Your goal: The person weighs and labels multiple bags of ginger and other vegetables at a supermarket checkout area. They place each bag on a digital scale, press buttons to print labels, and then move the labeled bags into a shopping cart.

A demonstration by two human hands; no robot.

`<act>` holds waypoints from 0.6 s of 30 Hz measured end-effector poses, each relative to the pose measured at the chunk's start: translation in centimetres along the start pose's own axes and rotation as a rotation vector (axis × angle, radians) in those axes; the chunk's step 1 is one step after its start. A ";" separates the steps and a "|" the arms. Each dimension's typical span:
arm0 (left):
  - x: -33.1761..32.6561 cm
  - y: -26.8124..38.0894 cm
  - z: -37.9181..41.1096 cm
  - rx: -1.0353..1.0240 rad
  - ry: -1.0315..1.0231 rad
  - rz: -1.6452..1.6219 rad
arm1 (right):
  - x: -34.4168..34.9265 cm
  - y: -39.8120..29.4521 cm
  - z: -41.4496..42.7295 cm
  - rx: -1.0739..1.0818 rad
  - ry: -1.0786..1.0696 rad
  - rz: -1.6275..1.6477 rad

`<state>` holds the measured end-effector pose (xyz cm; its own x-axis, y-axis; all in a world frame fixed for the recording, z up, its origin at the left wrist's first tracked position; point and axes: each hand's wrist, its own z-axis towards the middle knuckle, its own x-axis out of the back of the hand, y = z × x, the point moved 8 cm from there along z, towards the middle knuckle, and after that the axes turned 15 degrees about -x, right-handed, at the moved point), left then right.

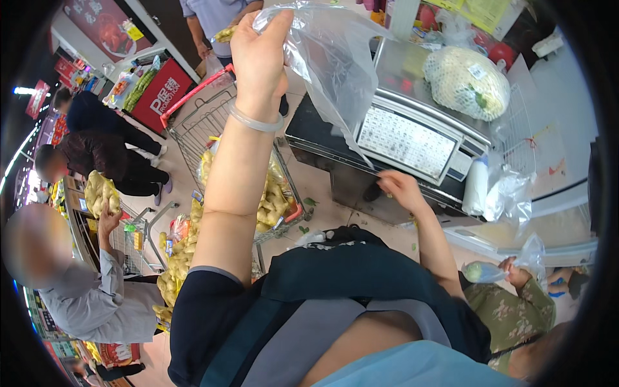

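Note:
My left hand (261, 53) is raised high and grips one end of a clear plastic bag (333, 63). A pale translucent bangle (256, 118) circles that wrist. The bag stretches down across the front of a label-printing scale (408, 135), narrowing to a tip close to my right hand (399, 188). The fingers of that hand are bent together at the counter's front edge; whether they pinch the bag's tip I cannot tell. On the scale's metal platform lies a cauliflower (466, 84) in white foam netting, bearing a label. A roll of plastic bags (476, 186) stands beside the keypad.
A shopping cart (198, 121) stands left of the scale, near yellow-netted bags of ginger (271, 205). At left, a person (101, 300) holds up another ginger bag (101, 193). A person at right (512, 309) holds a bagged vegetable (483, 272). Someone stands beyond the cart (222, 29).

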<state>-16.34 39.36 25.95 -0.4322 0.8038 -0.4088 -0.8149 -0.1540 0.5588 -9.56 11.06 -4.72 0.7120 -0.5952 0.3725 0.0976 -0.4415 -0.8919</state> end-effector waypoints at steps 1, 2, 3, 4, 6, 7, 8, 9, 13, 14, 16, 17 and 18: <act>-0.5 0.3 -0.3 0.021 -0.014 -0.038 | -2.0 -2.7 1.0 0.098 -0.132 -0.041; -1.0 0.7 -0.6 0.042 -0.024 -0.071 | -4.0 -4.8 1.8 0.098 -0.299 0.135; -1.1 1.1 -0.9 0.062 -0.029 -0.104 | -5.9 -7.0 2.2 0.096 -0.465 0.310; 0.2 0.4 -0.8 0.095 -0.071 -0.123 | -6.9 -9.0 2.7 0.077 -0.531 0.461; 0.3 0.9 -2.1 0.140 -0.061 -0.176 | -7.8 -13.0 3.8 0.171 -0.567 0.621; 0.5 1.4 -2.7 0.164 -0.058 -0.202 | -7.6 -14.7 3.9 0.282 -0.527 0.632; 1.3 1.2 -3.4 0.230 -0.086 -0.219 | -7.6 -14.7 5.1 0.221 -0.646 0.802; 2.5 1.1 -3.8 0.260 -0.052 -0.232 | -7.7 -14.8 6.6 0.158 -0.769 0.971; 7.9 -0.3 -6.2 0.345 0.109 -0.216 | -9.3 -14.8 8.3 0.016 -0.938 1.452; 9.1 -0.7 -7.0 0.367 0.159 -0.244 | -9.1 -14.2 8.7 -0.048 -0.780 1.499; 10.9 -1.7 -9.0 0.406 0.292 -0.319 | -10.5 -12.0 10.6 -0.112 -0.582 1.393; 11.7 -2.5 -10.3 0.435 0.409 -0.249 | -11.0 -10.5 11.3 -0.143 -0.480 1.338; 14.6 -3.8 -11.7 0.399 0.403 -0.319 | -12.6 -9.6 10.7 -0.240 -0.526 1.410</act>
<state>-24.06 44.95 9.40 -0.3672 0.4840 -0.7943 -0.7545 0.3443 0.5587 -12.02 30.00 -3.54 0.2886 -0.3345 -0.8971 -0.9266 0.1385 -0.3497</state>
